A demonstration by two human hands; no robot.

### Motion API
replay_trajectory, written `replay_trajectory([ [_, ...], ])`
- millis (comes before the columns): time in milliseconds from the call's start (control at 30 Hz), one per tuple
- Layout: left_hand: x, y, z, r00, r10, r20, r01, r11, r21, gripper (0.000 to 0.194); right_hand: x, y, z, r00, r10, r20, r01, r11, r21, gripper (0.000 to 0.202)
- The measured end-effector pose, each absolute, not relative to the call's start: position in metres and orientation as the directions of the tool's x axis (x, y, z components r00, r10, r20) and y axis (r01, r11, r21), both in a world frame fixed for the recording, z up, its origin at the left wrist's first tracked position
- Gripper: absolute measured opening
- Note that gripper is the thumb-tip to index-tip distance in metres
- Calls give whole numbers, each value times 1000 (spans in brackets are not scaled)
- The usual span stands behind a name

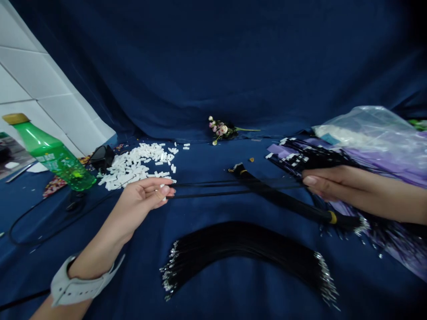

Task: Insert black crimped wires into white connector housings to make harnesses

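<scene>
Between my two hands a black cord (213,194) is stretched in a few nearly parallel strands above the blue cloth. My left hand (147,193), with a pale watch band on its wrist, pinches one end, and small white pieces show at its fingertips. At the other end my right hand (330,180) is closed on the strands, its fingertips partly hidden. Below lies a thick curved bundle of black cords (247,242) with silvery tips. A thinner bundle (287,200), tied with yellow bands, passes behind the strands. Beside my left hand spreads a pile of small white plastic pieces (133,164).
A green bottle (50,153) leans at the left, near a dark object (102,158) and a loose cable (26,243). Artificial flowers (220,129) lie at the back. To the right are black cords with white tags (296,158), purple material and a clear plastic bag (363,126).
</scene>
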State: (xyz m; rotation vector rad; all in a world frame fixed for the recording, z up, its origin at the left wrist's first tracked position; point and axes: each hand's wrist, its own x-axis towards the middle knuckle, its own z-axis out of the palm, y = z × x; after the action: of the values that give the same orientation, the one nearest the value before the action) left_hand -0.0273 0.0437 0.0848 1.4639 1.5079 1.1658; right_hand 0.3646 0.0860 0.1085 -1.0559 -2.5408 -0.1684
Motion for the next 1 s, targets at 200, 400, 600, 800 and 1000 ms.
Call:
replay_trajectory([
  [200,-17,57,55,37,996,81,613,-86,785,34,372,93,71,-678,657,329,674,735,-78,30],
  [400,-9,47,51,116,960,254,847,-229,480,46,308,57,55,-633,658,408,711,703,-31,29],
  [600,-1,49,62,368,919,142,851,-394,346,35,252,27,48,-782,522,341,568,822,44,23],
  [800,-18,67,68,458,889,16,835,-437,334,29,310,109,47,-513,756,407,848,519,105,33],
  [1000,-38,74,56,439,898,9,829,-409,382,23,344,136,13,-482,832,274,876,468,118,32],
])
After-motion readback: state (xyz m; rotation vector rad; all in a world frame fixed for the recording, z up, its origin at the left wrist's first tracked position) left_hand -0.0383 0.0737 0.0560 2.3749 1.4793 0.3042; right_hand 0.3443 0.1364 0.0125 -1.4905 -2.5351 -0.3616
